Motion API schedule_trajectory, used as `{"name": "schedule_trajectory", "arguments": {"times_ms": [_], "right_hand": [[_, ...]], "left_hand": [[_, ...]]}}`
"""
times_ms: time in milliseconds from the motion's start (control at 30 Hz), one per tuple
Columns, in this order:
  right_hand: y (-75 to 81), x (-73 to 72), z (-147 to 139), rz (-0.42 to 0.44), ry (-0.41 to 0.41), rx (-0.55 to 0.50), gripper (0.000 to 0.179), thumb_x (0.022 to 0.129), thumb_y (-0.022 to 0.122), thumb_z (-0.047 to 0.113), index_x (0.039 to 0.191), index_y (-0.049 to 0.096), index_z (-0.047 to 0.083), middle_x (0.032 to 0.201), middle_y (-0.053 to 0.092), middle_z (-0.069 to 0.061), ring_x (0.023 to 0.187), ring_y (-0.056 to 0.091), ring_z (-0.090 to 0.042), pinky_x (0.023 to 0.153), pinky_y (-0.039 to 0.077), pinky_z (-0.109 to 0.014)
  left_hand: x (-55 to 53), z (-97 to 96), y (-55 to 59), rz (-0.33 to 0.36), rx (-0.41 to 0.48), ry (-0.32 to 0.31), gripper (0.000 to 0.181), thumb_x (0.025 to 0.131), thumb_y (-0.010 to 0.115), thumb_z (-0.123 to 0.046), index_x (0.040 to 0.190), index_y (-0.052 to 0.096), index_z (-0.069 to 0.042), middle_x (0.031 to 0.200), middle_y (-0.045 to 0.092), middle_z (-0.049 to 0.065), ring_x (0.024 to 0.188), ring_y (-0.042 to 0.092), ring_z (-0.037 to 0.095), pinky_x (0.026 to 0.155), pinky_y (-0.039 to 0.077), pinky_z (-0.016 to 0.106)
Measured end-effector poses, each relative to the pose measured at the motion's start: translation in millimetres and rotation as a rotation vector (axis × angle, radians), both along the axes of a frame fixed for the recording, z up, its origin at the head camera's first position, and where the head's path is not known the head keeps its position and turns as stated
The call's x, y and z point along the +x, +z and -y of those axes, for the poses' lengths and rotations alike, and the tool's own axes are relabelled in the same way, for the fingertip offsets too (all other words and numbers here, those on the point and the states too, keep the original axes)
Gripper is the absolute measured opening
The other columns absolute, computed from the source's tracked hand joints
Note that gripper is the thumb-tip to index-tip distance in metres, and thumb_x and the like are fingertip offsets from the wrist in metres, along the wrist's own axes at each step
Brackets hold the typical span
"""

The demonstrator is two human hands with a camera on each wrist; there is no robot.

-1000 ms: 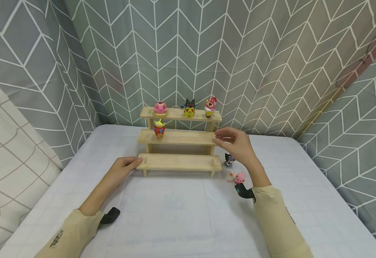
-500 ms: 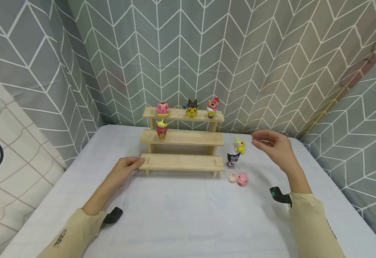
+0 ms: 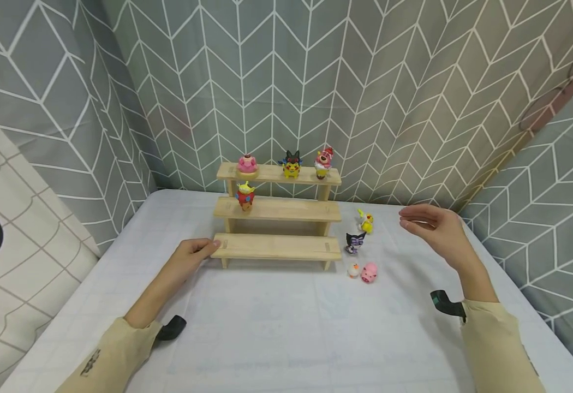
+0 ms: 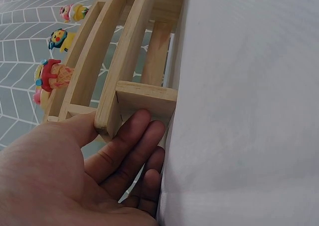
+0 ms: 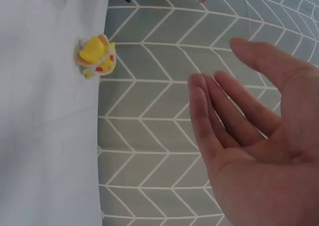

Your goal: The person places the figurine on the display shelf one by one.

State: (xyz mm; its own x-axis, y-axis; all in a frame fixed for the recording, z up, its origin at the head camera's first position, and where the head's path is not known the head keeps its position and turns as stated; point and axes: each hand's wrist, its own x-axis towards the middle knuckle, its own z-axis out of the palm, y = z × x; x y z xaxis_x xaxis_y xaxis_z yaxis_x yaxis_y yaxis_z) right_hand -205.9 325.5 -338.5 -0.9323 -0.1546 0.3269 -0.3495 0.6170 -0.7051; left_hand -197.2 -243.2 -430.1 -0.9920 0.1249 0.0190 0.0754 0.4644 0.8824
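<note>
A three-step wooden display shelf (image 3: 276, 246) stands on the table. My left hand (image 3: 190, 257) pinches the left end of its lowest step; in the left wrist view the thumb lies on top and the fingers (image 4: 130, 136) curl underneath. My right hand (image 3: 436, 232) is in the air to the right, fingers loosely bent, holding nothing. Nearest to it lies a yellow figurine (image 3: 366, 222), tipped over. A black-and-purple figurine (image 3: 354, 243), a small white duck figurine (image 3: 353, 271) and a pink pig figurine (image 3: 369, 273) are beside the shelf.
On the top step stand a pink figurine (image 3: 248, 165), a yellow figurine with a black hood (image 3: 292, 165) and a pink bear figurine (image 3: 323, 162). A red figurine with a green head (image 3: 245, 197) is on the middle step. Patterned curtains (image 3: 286, 82) hang behind.
My right hand has moved away from the shelf's middle step to the right, past the yellow figurine, which now shows. My left hand keeps its grip on the lowest step.
</note>
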Motion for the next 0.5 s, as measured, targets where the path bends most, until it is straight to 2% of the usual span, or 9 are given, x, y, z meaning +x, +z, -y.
{"name": "schedule_trajectory", "arguments": {"times_ms": [100,267,367,500], "right_hand": [[-4.4,-1.6,3.0,0.077,0.116,0.052,0.036,0.099,0.076,0.021,0.131,0.069,0.005,0.128,0.071,-0.017,0.109,0.07,-0.001,0.09,0.053,-0.012],[-16.3,-4.9,7.8,0.296,0.312,0.064,0.036,0.098,0.078,0.019,0.13,0.07,0.004,0.129,0.069,-0.025,0.117,0.07,-0.025,0.093,0.056,-0.023],[-23.3,-7.5,10.5,0.384,0.391,0.058,0.036,0.097,0.077,0.015,0.13,0.068,0.001,0.129,0.069,-0.026,0.121,0.068,-0.037,0.094,0.057,-0.026],[-31.6,-10.1,15.6,0.434,0.441,0.099,0.037,0.096,0.078,0.015,0.13,0.069,0.003,0.129,0.071,-0.02,0.123,0.066,-0.039,0.095,0.054,-0.025]], "left_hand": [[0.1,-0.5,0.2,-0.001,0.006,0.0,0.041,0.11,0.057,-0.037,0.118,0.074,0.0,0.097,0.057,0.0,0.097,0.047,0.016,0.077,0.039,0.026],[0.2,-0.5,0.2,-0.002,0.005,-0.001,0.041,0.11,0.057,-0.036,0.115,0.074,0.001,0.095,0.056,0.001,0.096,0.046,0.017,0.076,0.039,0.027],[-0.6,-0.1,-0.6,-0.001,-0.003,0.004,0.041,0.11,0.057,-0.037,0.116,0.074,0.0,0.097,0.057,0.001,0.097,0.046,0.017,0.077,0.039,0.027],[-1.1,0.3,-1.4,0.006,-0.002,0.006,0.042,0.11,0.057,-0.038,0.119,0.073,0.0,0.1,0.058,0.002,0.099,0.046,0.017,0.079,0.039,0.027]]}}
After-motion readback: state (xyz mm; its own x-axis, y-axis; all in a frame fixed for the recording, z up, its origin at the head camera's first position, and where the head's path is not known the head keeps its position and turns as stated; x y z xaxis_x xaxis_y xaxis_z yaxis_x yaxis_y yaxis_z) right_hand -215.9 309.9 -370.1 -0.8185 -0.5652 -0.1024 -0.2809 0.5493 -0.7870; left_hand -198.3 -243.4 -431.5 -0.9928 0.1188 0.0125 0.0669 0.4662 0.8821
